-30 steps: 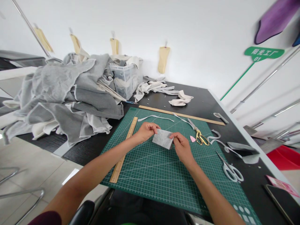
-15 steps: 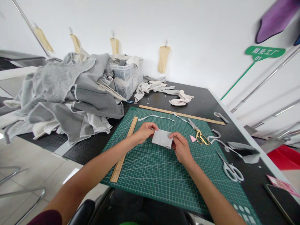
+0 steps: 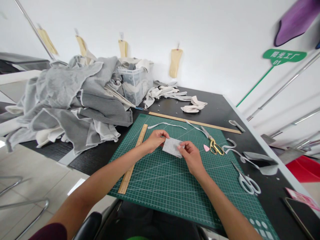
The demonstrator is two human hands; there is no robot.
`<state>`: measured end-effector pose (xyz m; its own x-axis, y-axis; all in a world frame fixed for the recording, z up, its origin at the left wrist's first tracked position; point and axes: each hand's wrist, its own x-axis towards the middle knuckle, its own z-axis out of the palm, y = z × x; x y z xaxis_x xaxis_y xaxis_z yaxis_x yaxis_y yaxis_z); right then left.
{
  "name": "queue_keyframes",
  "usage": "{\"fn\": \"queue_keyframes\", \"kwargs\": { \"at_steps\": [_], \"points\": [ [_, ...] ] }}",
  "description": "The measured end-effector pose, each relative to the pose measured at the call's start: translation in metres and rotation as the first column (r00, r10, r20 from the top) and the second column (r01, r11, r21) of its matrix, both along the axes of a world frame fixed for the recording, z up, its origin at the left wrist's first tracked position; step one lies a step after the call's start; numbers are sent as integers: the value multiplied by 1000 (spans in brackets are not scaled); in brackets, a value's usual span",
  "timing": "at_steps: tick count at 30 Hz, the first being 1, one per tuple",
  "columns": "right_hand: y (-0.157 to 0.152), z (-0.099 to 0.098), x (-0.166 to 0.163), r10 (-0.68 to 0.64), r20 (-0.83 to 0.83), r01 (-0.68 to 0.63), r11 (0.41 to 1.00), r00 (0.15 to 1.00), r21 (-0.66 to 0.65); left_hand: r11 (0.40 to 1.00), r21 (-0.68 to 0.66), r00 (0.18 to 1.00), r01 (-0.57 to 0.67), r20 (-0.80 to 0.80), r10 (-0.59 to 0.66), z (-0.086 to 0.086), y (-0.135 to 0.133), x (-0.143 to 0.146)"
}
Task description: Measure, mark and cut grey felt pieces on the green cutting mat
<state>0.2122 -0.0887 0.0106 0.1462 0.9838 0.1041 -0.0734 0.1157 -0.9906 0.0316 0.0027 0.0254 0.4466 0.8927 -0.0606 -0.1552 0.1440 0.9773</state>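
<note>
A small folded piece of light grey fabric (image 3: 171,147) is held between my two hands, over the green cutting mat (image 3: 160,190). At its upper left corner, my left hand (image 3: 157,140) pinches the cloth. My right hand (image 3: 190,153) grips the right edge, thumb on top and the other fingers partly hidden underneath. Left of the fabric lies a short wooden ruler (image 3: 132,161), partly covered by my left forearm. Gold-handled scissors (image 3: 213,145) and a pink piece of tailor's chalk (image 3: 206,148) rest to the right of my right hand.
A large heap of grey fabric (image 3: 62,86) and a clear plastic box (image 3: 136,85) stand at the back left. Along the mat's far edge lies a long wooden ruler (image 3: 195,122). White-handled scissors (image 3: 247,183), a fabric strip (image 3: 232,148) and a phone (image 3: 301,216) lie on the right.
My right thumb has shifted further onto the top of the fabric, and the lower right corner now shows its layers slightly apart. My left hand keeps its hold.
</note>
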Motion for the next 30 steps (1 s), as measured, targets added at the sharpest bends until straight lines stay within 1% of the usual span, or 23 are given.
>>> {"fn": "queue_keyframes", "kwargs": {
  "at_steps": [4, 7, 9, 11, 13, 15, 17, 19, 21, 22, 24, 27, 30],
  "points": [
    [2, -6, 1, 3, 31, -4, 999, 1000, 36, 999, 29, 999, 13, -35, -12, 0, 0, -1],
    [3, -9, 3, -11, 80, 6, 998, 997, 63, 992, 121, 993, 28, -116, -13, -2, 3, -2],
    [4, -10, 4, -20, 107, 13, 998, 994, 63, 983, 182, 987, 21, -161, 9, -5, 7, -3],
    [4, -12, 4, -20, 121, 13, 998, 992, 54, 975, 224, 983, -7, -175, 47, -7, 9, -3],
    [4, -12, 4, 0, 128, -6, 999, 992, 46, 955, 296, 979, -16, -188, 74, -6, 10, -3],
    [4, -12, 2, 45, 127, -51, 998, 991, 48, 919, 390, 974, 54, -224, 38, -5, 7, -3],
    [3, -10, 0, 99, 103, -106, 992, 990, 61, 862, 476, 957, 175, -289, -35, -2, 2, -4],
    [1, -8, -3, 155, 66, -159, 985, 986, 66, 802, 522, 927, 292, -362, -102, 0, -4, -5],
    [-1, -7, -6, 201, 53, -204, 978, 978, 52, 763, 524, 900, 377, -401, -170, -1, -8, -5],
    [-2, -6, -7, 209, 69, -212, 976, 975, 41, 759, 511, 894, 402, -400, -204, -1, -9, -4],
    [-4, -6, -8, 178, 149, -185, 982, 973, 31, 779, 477, 899, 407, -360, -249, -3, -10, -3],
    [-4, -7, -7, 37, 294, -60, 996, 955, 69, 827, 442, 929, 348, -279, -242, -4, -7, -1],
    [-2, -7, -3, -70, 338, 32, 992, 938, 118, 866, 403, 952, 296, -195, -234, -3, -5, 0]
  ]
}}
